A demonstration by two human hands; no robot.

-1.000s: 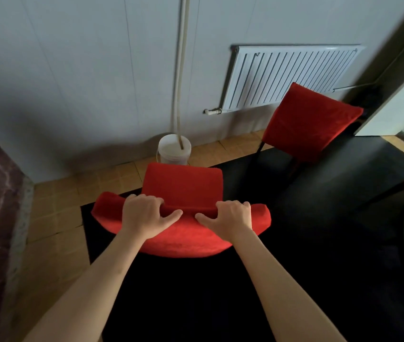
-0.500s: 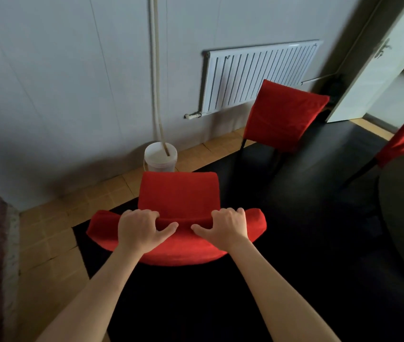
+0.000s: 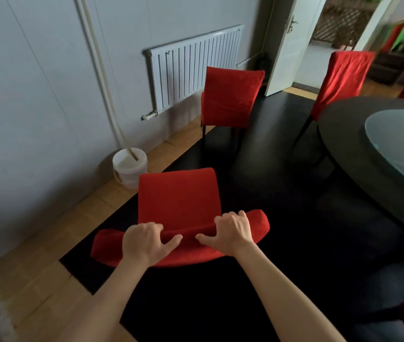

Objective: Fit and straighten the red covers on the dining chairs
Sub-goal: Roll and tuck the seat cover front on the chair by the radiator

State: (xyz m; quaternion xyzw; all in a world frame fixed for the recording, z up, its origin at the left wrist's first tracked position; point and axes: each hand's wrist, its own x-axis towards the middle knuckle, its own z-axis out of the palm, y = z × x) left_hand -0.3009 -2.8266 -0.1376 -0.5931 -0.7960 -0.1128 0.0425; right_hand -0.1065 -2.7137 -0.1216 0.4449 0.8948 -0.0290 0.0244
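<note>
Both hands are on the near dining chair with its soft red cloth cover (image 3: 178, 201). The left hand (image 3: 144, 243) grips the top edge of the chair back, its fingers curled over the front of the edge and its thumb stretched out along the near side. The right hand (image 3: 233, 233) grips the same edge just beside it, fingers curled over the top and thumb pointing back toward the left hand. The two thumbs are near each other but do not touch. The top edge of the back runs sideways under both hands — its long way goes from the left hand out past the right hand, and it sticks out past each hand at both ends. The red seat lies just beyond the fingers, away from the person. Neither hand is nearer; they share the middle of the edge. I think the cover here is on and only needs tugging flat, so the next pull would likely go along that edge, each hand sliding out toward its own end. Far beyond the right hand stands a second red-covered chair (image 3: 230, 97) by the white ribbed wall radiator (image 3: 196, 70), and a third red-covered chair (image 3: 341, 80) sits at the round dark bench (image 3: 344, 134) off to the right.
</note>
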